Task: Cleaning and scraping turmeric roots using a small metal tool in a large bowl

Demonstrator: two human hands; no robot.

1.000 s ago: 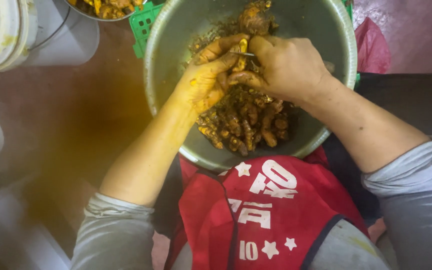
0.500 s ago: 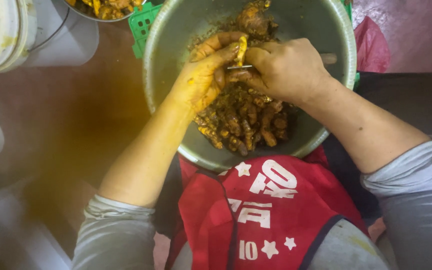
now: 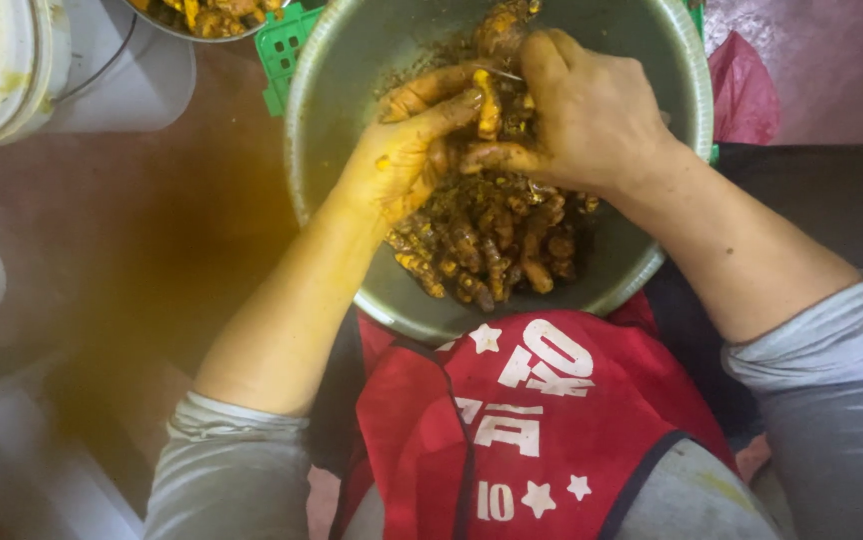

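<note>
The left hand (image 3: 407,165) is gripping a yellow-orange root piece (image 3: 489,100) standing nearly upright, long axis running 12 to 6 o'clock. The right hand (image 3: 592,115) is closing on it from 3 o'clock, fingers curled, possibly around a thin blade. Both hands are meeting over the metal bowl (image 3: 352,60), above the root pile (image 3: 492,245).

Food-prep floor: metal basin (image 3: 352,60), apron (image 3: 552,420)

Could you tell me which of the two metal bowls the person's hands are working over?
The large metal bowl in the lap; the smaller bowl at the top edge sits apart, untouched.
</note>
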